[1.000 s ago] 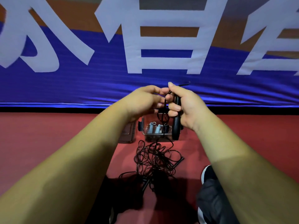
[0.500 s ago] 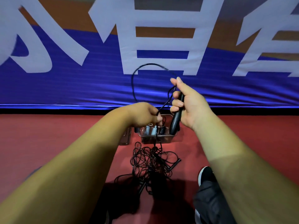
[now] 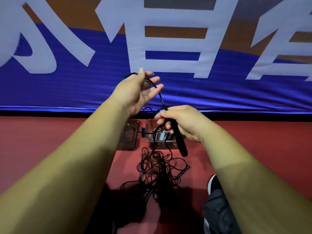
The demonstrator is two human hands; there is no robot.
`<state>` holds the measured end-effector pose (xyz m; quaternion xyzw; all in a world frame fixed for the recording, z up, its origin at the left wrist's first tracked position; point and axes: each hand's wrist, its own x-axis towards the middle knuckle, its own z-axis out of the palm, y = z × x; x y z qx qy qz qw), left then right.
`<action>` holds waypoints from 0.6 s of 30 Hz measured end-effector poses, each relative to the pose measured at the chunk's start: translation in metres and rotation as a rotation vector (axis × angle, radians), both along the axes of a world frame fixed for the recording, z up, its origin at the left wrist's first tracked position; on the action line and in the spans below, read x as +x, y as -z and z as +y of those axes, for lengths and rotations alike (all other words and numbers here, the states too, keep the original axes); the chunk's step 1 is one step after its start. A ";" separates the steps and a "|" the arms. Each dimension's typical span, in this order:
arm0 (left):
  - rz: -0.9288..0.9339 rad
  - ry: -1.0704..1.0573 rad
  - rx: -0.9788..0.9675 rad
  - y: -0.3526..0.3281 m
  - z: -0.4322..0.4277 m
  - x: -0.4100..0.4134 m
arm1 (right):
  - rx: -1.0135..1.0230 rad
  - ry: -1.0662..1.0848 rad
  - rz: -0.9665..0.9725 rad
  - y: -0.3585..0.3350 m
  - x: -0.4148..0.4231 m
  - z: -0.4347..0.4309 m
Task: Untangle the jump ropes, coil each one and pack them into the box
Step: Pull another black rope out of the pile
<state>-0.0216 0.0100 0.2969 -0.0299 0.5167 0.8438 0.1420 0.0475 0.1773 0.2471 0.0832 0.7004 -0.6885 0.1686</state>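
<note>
Left hand point(image 3: 135, 93) higher with rope point(image 3: 159, 94)

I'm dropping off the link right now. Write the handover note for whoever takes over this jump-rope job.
Left hand: raised, pinching the thin black jump rope cord.
Right hand: gripping that rope's black stick-shaped handle, above the clear plastic box.
The box sits open on the red floor, with its dark translucent lid flat beside it. Small white and black items are inside; I can't tell what they are.
Done: one rope partly lifted.
Left: the black tangle of ropes in front of the box needs separating, coiling and packing.
</note>
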 end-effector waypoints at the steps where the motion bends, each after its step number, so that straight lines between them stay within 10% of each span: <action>1: -0.001 -0.002 -0.073 0.002 0.000 -0.002 | -0.014 0.044 0.027 -0.001 -0.002 -0.001; 10: 0.187 0.701 -0.664 0.032 0.007 0.030 | -0.478 0.276 0.076 -0.024 -0.014 0.003; 18: 0.269 0.683 -0.821 0.031 -0.001 0.025 | -0.524 0.453 0.110 -0.018 -0.020 0.017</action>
